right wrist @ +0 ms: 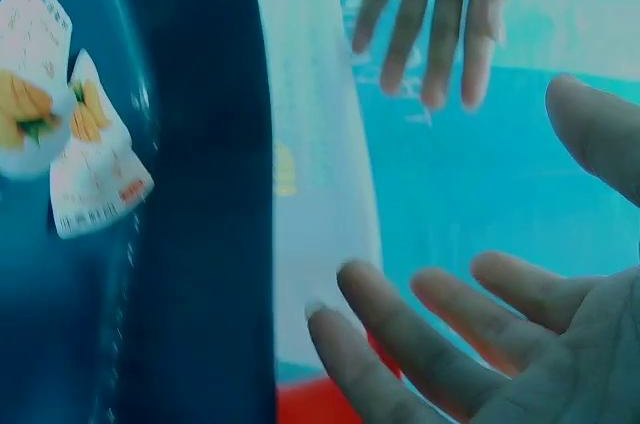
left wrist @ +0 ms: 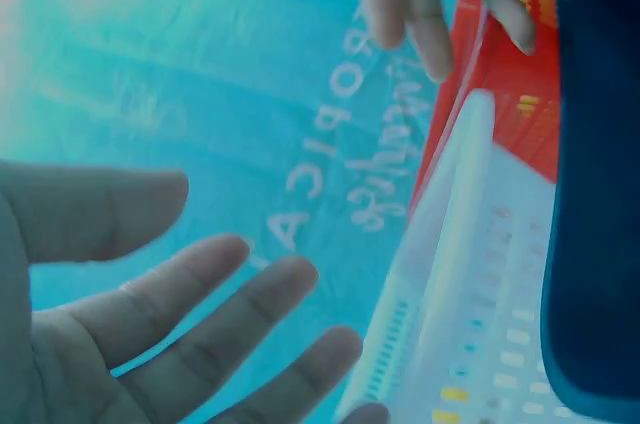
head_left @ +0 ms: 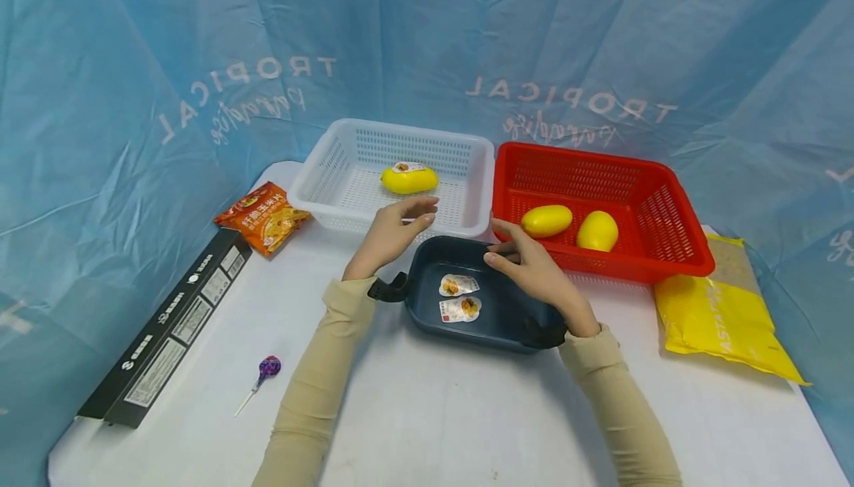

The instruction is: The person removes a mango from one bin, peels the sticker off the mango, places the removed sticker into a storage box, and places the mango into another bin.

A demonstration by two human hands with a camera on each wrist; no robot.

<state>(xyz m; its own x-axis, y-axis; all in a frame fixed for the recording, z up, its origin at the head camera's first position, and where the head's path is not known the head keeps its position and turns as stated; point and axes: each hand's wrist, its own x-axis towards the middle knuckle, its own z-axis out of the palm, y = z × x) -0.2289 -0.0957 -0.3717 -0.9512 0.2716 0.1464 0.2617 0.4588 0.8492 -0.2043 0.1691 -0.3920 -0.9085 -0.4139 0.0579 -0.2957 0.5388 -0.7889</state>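
Note:
My left hand (head_left: 394, 231) hovers with loosely bent fingers above the left far corner of a dark blue basin (head_left: 497, 316), near the front rim of a white basket (head_left: 320, 209). Over the basin's right side is my right hand (head_left: 537, 268), its fingers close to the front of a red basket (head_left: 667, 253). Both wrist views show palms facing each other, fingers spread, nothing held. Two small white snack packets, an upper packet (head_left: 459, 285) and a lower packet (head_left: 460, 310), lie in the basin. A yellow mango-shaped fruit (head_left: 410, 182) with a similar packet (head_left: 408, 167) on top sits in the white basket.
The red basket holds two yellow fruits, one left (head_left: 547, 221), one right (head_left: 597, 231). An orange snack bag (head_left: 263, 218), a long black box (head_left: 170, 328) and a purple lollipop (head_left: 269, 368) lie left. A yellow bag (head_left: 727, 316) lies right. A blue curtain (head_left: 427, 42) hangs behind.

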